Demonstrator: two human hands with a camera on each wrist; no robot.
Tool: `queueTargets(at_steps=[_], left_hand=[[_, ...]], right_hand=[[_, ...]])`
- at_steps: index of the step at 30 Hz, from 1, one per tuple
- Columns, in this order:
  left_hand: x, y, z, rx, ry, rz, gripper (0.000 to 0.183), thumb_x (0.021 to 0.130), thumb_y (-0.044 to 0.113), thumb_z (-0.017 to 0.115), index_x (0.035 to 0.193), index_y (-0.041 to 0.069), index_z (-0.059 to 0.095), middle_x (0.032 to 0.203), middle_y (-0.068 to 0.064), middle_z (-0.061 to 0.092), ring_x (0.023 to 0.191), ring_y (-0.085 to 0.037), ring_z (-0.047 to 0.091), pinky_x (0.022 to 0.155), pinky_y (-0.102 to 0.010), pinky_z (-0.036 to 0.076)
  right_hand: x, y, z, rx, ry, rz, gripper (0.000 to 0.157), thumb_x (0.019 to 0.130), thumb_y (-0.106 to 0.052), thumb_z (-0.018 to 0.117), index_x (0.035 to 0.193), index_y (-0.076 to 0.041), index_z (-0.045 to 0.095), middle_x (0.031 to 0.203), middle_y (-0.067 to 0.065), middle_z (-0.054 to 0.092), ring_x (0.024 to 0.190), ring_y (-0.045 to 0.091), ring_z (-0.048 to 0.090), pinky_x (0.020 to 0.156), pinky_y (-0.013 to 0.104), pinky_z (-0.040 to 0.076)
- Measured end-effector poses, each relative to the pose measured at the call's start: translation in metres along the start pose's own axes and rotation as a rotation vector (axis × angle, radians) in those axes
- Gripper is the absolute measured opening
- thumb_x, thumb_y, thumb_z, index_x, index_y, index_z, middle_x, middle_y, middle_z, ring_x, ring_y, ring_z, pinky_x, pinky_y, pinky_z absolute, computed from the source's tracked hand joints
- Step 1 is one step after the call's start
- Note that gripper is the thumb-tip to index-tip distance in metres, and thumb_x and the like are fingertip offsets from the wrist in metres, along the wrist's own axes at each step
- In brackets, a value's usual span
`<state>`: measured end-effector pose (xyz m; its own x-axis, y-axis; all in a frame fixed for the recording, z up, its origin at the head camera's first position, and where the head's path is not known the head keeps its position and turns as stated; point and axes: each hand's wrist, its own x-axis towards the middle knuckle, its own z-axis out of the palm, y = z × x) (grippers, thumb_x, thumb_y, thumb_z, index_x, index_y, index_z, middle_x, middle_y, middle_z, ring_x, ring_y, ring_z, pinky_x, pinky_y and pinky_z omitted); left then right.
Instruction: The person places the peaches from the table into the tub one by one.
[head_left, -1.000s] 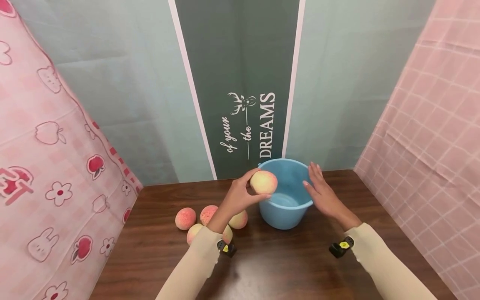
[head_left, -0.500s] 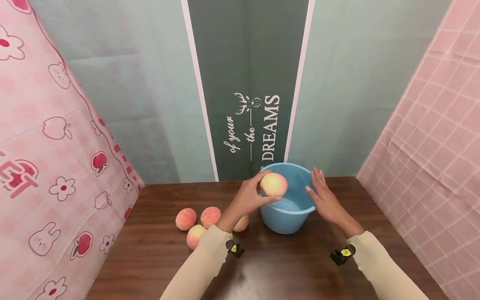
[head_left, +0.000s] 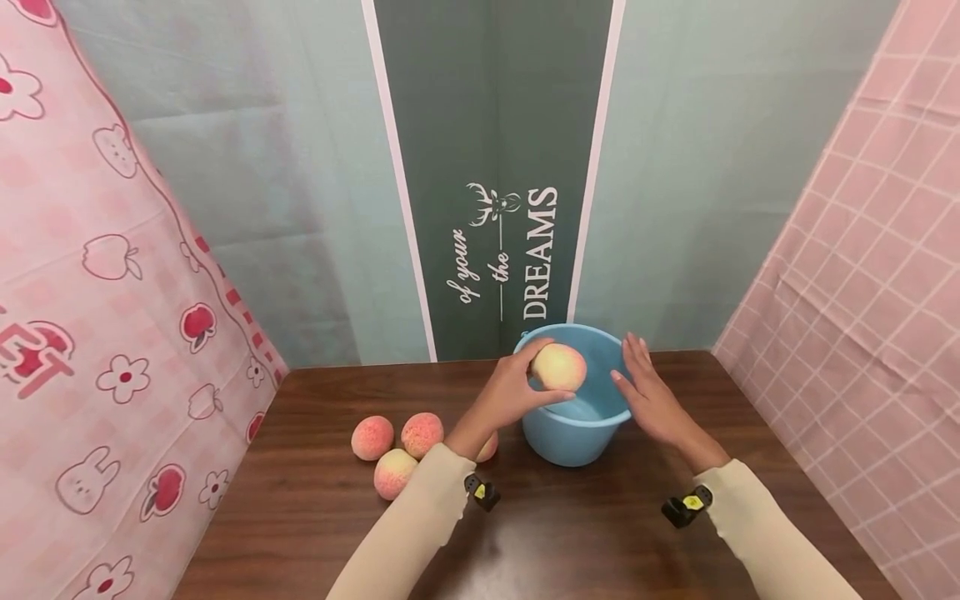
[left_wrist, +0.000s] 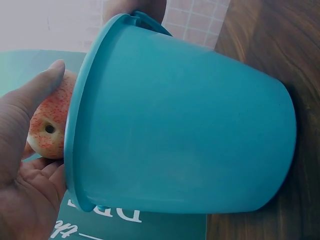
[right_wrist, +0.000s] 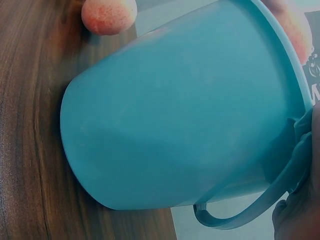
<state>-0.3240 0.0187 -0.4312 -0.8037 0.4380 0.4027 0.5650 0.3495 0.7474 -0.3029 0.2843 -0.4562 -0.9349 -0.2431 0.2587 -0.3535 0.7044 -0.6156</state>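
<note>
My left hand [head_left: 512,395] grips a pale yellow and pink peach [head_left: 559,367] between thumb and fingers. It holds the fruit over the mouth of a light blue plastic bucket [head_left: 568,442], which stands upright on the table. In the left wrist view, the peach [left_wrist: 52,117] is at rim height, its stem hollow showing. Fingers fairly straight, my right hand [head_left: 654,400] rests at the bucket's right rim. In the right wrist view, the curved handle [right_wrist: 250,212] hangs down the bucket's outside beside that hand. No fruit shows in the visible part of the bucket's inside.
Left of the bucket lie more peaches on the dark wooden table [head_left: 300,517]: a pink peach [head_left: 372,437], a red-speckled peach [head_left: 422,434], a paler peach [head_left: 394,473], and one peach [head_left: 488,448] partly behind my left wrist. Cloth hangings surround the table's back and sides.
My left hand has carried the peach rightward, from the bucket's left rim to over its opening. The left forearm now covers more of the peaches on the table. My right hand stays at the rim.
</note>
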Motion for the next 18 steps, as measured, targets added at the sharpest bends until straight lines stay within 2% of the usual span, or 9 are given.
queueTargets(at_steps=[3,11,18], left_hand=[[0.003,0.000,0.004,0.019,-0.002,0.003,0.084,0.067,0.049,0.081,0.137,0.020,0.044,0.117,0.009,0.060,0.095,-0.004,0.058,0.080,-0.036,0.053],[0.012,0.000,0.010,0.111,-0.011,0.012,0.087,0.067,0.052,0.079,0.138,0.016,0.044,0.122,0.007,0.058,0.101,-0.003,0.056,0.082,-0.025,0.050],[0.013,0.001,0.013,0.135,-0.012,0.018,0.086,0.067,0.048,0.081,0.138,0.016,0.045,0.124,0.005,0.057,0.105,-0.005,0.056,0.085,-0.025,0.048]], right_hand=[[0.000,0.001,0.000,0.001,-0.002,0.000,0.065,0.101,-0.039,0.036,0.151,-0.017,0.001,0.157,0.001,-0.007,0.142,0.021,-0.015,0.106,0.066,0.007],[0.001,-0.001,-0.001,0.006,0.002,-0.001,0.065,0.101,-0.038,0.037,0.151,-0.016,0.002,0.158,0.006,-0.005,0.142,0.023,-0.014,0.106,0.066,0.006],[0.002,-0.001,-0.002,0.008,-0.007,-0.005,0.066,0.101,-0.038,0.037,0.151,-0.015,0.001,0.158,0.007,-0.005,0.142,0.023,-0.014,0.107,0.065,0.006]])
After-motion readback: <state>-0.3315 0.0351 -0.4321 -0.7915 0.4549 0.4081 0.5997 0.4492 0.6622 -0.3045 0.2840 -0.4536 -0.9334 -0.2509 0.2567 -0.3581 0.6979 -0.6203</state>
